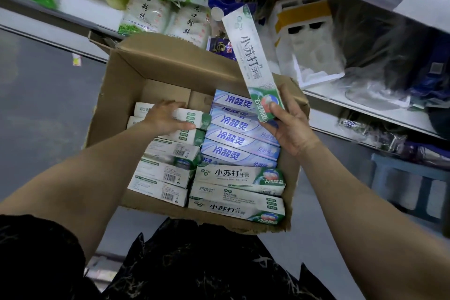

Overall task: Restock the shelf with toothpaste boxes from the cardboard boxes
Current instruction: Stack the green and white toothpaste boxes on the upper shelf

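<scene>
Dark garment (pixel 194 263); toothpaste box (pixel 192 115) half under L hand (pixel 165 117)

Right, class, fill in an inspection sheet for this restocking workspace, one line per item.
Surface: grey floor; what the cardboard box rests on is hidden.
Job's things: the open cardboard box holds blue-lettered toothpaste boxes and green-white toothpaste boxes.
Clutter: white foam packing on the shelf.
Grips: left hand grips a packed toothpaste box; right hand holds a raised toothpaste box by its lower end.
Cables: nothing seen.
Surroundings: noodle packets, blue stool.
</scene>
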`<state>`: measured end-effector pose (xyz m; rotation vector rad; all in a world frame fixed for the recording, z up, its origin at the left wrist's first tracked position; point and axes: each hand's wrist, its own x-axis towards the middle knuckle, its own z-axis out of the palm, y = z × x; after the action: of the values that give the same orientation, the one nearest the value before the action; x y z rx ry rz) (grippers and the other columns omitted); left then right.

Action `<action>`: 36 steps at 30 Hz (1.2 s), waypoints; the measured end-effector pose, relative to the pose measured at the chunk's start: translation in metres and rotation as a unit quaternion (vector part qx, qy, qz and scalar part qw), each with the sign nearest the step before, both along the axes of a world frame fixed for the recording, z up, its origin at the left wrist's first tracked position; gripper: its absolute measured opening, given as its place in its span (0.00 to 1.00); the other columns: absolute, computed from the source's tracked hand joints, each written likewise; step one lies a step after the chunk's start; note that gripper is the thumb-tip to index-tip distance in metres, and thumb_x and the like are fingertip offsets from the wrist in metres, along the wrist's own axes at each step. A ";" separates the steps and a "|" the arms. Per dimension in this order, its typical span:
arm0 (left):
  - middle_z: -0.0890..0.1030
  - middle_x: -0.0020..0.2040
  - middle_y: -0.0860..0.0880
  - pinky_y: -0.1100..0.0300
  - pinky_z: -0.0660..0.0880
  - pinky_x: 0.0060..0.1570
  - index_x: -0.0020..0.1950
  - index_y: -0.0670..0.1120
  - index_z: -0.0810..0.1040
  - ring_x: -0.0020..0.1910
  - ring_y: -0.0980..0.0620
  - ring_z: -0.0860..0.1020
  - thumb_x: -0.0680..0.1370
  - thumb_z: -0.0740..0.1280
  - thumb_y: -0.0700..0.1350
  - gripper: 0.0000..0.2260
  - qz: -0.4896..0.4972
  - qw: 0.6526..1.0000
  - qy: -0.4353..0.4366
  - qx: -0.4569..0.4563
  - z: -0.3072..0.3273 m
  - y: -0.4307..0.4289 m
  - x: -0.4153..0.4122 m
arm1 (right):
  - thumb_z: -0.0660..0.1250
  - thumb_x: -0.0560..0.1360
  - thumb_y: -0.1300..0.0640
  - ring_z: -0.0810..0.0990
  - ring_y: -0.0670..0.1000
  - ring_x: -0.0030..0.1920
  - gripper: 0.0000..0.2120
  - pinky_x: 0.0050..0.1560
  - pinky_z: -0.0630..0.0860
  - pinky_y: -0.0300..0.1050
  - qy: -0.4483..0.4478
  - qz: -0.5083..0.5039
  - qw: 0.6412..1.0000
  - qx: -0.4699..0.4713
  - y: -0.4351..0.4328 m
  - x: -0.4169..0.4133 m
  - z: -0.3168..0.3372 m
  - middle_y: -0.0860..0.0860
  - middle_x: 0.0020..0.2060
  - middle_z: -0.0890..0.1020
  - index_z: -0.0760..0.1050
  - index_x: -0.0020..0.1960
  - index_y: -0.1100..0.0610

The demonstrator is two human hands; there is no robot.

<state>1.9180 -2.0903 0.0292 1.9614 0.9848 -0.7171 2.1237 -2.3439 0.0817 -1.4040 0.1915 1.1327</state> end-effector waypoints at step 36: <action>0.85 0.44 0.49 0.58 0.75 0.41 0.51 0.48 0.78 0.42 0.51 0.82 0.64 0.71 0.71 0.30 -0.098 0.988 -0.007 -0.120 0.086 0.044 0.053 | 0.68 0.78 0.58 0.80 0.54 0.61 0.27 0.52 0.81 0.48 0.016 -0.055 0.998 0.009 0.013 -0.022 0.020 0.52 0.66 0.79 0.67 0.75 0.47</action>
<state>1.9710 -2.0462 0.1151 1.8627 0.6666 -0.8868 2.1017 -2.3310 0.1013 -1.3439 0.2775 1.0632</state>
